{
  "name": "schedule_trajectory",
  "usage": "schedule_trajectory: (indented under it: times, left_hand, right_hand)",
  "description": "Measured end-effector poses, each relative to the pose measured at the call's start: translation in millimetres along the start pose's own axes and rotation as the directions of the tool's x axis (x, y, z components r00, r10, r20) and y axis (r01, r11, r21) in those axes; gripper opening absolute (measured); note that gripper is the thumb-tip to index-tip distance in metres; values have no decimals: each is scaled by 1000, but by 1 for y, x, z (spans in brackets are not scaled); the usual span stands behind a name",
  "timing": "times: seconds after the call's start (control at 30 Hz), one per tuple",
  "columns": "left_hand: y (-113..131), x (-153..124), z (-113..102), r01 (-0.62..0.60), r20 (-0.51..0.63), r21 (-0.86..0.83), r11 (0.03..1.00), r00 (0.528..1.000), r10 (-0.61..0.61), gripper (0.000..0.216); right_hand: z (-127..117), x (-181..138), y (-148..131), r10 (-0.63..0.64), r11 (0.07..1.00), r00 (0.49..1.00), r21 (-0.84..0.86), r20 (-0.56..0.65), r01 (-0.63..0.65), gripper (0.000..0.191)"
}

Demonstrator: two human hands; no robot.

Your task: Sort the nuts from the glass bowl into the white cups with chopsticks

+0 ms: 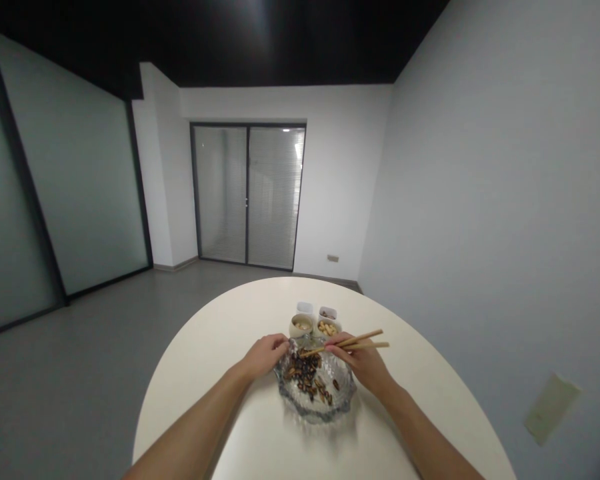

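A clear glass bowl (341,381) with a wavy rim sits on the table in front of me. Dark brown and black seed-like pieces (304,373) lie in it, mostly toward its left side; their exact kind is too small to tell. At the upper left rim, my left hand (267,355) grips the bowl with its thumb and fingers. My right hand (356,357) is closed around a pair of wooden chopsticks (363,339) over the bowl's right side. Their tips point left and reach the dark pieces near the back. Whether anything is pinched between the tips I cannot make out.
Just behind the bowl stand a beige cup (301,325) with pale contents and a container of peanuts (327,328). Farther back are a small white dish (305,308) and another dish (328,313) with dark bits. The round white table (200,360) stands near a wall on the right.
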State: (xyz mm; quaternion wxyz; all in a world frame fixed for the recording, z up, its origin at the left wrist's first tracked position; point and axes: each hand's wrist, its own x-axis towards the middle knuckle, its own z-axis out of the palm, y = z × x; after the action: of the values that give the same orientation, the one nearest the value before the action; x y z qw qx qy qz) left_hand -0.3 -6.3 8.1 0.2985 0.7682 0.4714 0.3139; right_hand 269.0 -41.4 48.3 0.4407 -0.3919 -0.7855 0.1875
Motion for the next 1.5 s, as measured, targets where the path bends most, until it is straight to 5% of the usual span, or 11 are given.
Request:
schedule_trajectory:
  times: [0.83,1.5]
  left_hand:
    - [-6,2,1,-14,-15,17,1000,1000,14,36]
    - [-11,1,1,3,-11,-4,1000,1000,-3,37]
  right_hand:
    - [3,-2,-17,-199,980,978,-9,59,200,22]
    - [-25,5,-29,-157,986,976,25,-151,162,23]
